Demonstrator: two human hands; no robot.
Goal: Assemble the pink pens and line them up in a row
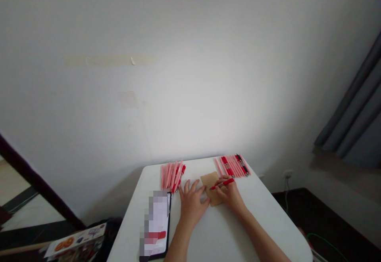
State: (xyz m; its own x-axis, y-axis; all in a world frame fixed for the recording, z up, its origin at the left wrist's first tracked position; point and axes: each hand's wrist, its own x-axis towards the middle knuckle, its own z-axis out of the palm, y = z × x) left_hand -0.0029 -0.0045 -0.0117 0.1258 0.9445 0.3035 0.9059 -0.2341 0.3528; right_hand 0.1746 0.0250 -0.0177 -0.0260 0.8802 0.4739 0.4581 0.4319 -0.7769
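The head camera looked from above the near side of the worktop (220, 234), forward and somewhat down. It was near: the lower border cut the worktop, and the wall (208, 75) behind it filled most of the view.

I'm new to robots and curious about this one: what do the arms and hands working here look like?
They are a person's, not a machine's. The left hand and right hand are bare, without gloves. Both forearms are uncovered as far as they show, with no sleeve, watch, bracelet or cable visible. Nails are too small to make out.
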